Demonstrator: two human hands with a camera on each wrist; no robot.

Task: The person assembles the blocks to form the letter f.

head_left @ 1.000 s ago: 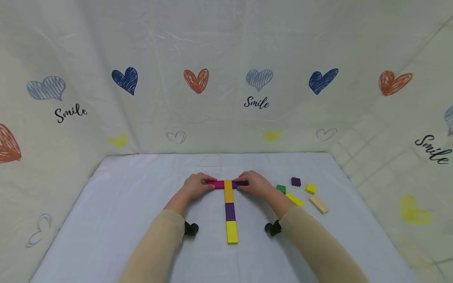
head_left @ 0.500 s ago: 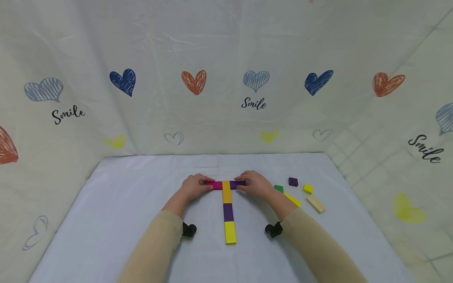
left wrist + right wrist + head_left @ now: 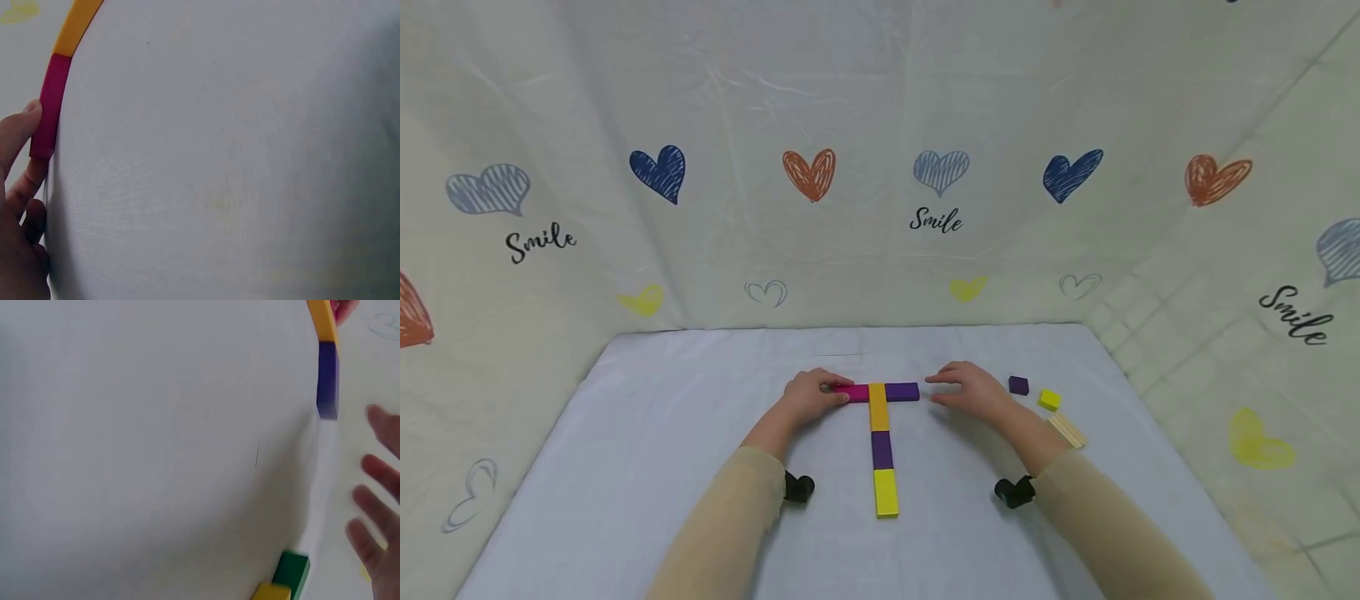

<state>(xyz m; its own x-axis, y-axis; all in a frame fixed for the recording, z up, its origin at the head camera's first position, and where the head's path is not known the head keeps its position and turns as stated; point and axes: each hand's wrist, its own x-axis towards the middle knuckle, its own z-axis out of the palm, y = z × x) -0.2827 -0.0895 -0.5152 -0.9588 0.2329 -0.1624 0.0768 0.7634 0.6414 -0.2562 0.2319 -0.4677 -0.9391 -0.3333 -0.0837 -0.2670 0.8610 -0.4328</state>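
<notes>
On the white cloth lie flat blocks in a T. Its stem runs from an orange block [image 3: 878,408] through a dark purple block [image 3: 882,451] to a yellow block [image 3: 886,493]. A magenta block [image 3: 859,393] touches the orange one's left side, and a violet block [image 3: 902,392] sits against its right. My left hand [image 3: 807,395] pinches the magenta block's outer end between thumb and fingers. To the right of the violet block, and apart from it, my right hand [image 3: 973,392] has its fingers spread and holds nothing.
Beyond my right hand lie a small dark purple block [image 3: 1018,385], a small yellow block [image 3: 1049,400] and a plain wooden piece [image 3: 1067,431]. In the right wrist view, a green block [image 3: 292,574] and another yellow block [image 3: 272,592] show; my right arm hides them from the head camera.
My right hand has let go of the violet block and moved to the right. The left hand stays on the magenta block. The head view has shifted slightly.
</notes>
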